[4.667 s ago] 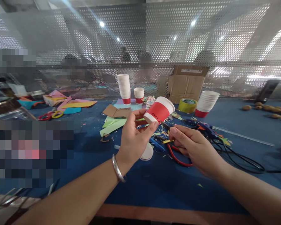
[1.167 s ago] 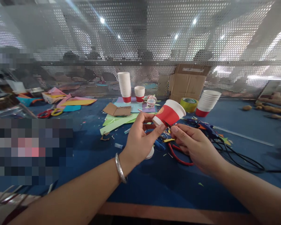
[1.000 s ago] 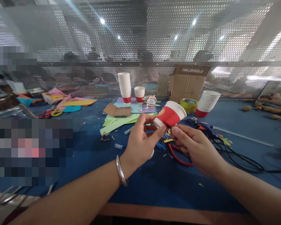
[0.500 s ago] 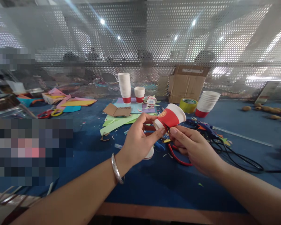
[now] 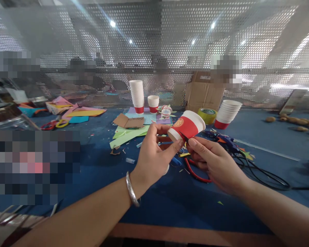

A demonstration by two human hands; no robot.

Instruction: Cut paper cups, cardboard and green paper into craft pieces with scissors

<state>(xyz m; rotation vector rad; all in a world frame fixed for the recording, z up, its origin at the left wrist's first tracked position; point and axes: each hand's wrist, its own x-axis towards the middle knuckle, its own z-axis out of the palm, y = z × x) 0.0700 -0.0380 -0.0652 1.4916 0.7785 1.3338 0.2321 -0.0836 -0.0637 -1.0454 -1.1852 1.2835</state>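
Observation:
My left hand [image 5: 157, 154] grips a red and white paper cup [image 5: 190, 125] near its base, thumb below and fingers behind. The cup lies tilted on its side in the air, its mouth toward the upper right. In my right hand [image 5: 216, 157] is a pair of scissors with a red handle loop [image 5: 197, 175] hanging below the fingers. Their dark blade tip touches the cup's red side, close to my left thumb. Most of the scissors is hidden by my fingers. Under my left hand a small white round piece [image 5: 166, 169] partly shows.
Paper cup stacks [image 5: 137, 96] stand at the back and right [image 5: 228, 115]. Green tape [image 5: 207, 116], a cardboard box [image 5: 204, 92] and coloured paper [image 5: 130, 134] lie behind my hands. A blue glue gun [image 5: 228, 142] with black cable sits rightward. More scissors [image 5: 50, 125] lie left.
The cup has turned slightly, showing more of its round gold print, and sits a little higher. My left hand has shifted slightly; the scissors stay at the cup's side.

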